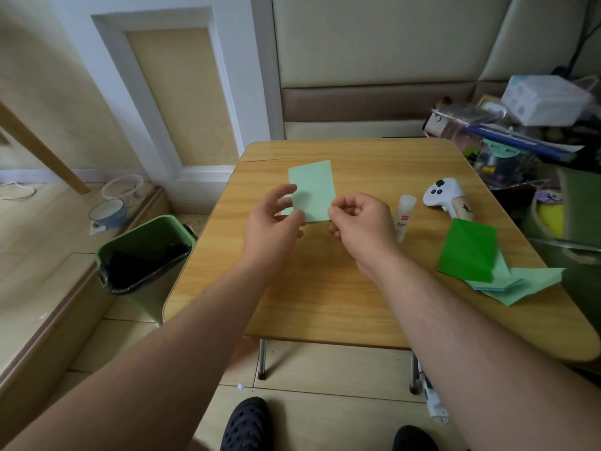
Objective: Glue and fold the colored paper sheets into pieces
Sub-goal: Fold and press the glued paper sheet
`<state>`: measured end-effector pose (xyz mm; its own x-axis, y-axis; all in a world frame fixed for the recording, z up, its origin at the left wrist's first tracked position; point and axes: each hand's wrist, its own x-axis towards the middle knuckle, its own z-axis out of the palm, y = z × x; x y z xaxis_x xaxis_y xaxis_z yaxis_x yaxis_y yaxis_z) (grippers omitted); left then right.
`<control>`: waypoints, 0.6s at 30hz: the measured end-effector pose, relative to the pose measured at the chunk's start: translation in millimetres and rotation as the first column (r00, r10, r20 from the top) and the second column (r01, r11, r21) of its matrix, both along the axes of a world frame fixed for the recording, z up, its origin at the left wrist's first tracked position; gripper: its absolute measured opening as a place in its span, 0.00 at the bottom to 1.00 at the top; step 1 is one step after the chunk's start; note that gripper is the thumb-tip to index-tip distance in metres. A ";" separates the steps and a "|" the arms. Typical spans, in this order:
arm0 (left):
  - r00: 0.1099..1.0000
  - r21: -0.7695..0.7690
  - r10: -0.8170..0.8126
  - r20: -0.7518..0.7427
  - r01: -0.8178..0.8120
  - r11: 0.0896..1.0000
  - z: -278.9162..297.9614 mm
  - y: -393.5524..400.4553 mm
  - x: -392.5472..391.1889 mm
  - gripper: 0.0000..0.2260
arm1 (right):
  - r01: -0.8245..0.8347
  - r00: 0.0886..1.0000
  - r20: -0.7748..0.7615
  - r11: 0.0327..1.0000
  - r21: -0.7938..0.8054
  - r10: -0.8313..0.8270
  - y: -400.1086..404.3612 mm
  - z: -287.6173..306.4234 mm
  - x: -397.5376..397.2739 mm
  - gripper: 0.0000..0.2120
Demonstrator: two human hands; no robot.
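Both bare forearms reach up from the lower corners toward mid-frame. The left hand (pixel 271 219) pinches with thumb and curled fingers; the right hand (pixel 359 222) does likewise, fingers bent.

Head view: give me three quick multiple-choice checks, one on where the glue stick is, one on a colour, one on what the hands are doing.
1. Where does the glue stick lie?
A. On the table, right of the right hand
B. In the bin
C. On the floor

2. What colour is the folded piece on the paper stack?
A. Pale blue
B. Dark green
C. Yellow

3. What is the state of the light green sheet?
A. Lying flat, untouched
B. Crumpled in the bin
C. Held by both hands

Answers:
1 A: it lies on the table, between the right hand and the white controller.
2 B: it is a much deeper green than the sheets under it.
3 C: the left hand and right hand pinch its near edge.
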<state>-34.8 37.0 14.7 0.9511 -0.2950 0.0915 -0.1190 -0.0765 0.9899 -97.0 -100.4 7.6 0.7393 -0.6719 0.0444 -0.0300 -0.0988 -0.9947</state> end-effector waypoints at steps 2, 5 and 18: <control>1.000 -0.001 0.017 -0.020 -0.017 1.000 -1.3 -1.2 0.1 0.13 | 0.033 0.999 0.011 0.999 -0.017 -0.033 -0.6 -0.7 3.5 0.05; 0.997 0.005 0.041 -0.063 -0.041 0.999 -5.6 -1.1 3.8 0.06 | 0.043 0.999 -0.005 0.997 -0.066 -0.044 1.0 -3.4 6.8 0.05; 0.992 0.007 -0.074 -0.106 0.075 0.997 -1.7 -3.4 0.9 0.34 | 0.057 0.997 0.043 0.997 0.051 -0.059 4.6 0.6 9.9 0.05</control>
<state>-33.9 33.6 12.9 0.9307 -0.3656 -0.0118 -0.0195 -0.0820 0.9964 -87.1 -95.8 8.2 0.6972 -0.7156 0.0420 0.0100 -0.0488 -0.9988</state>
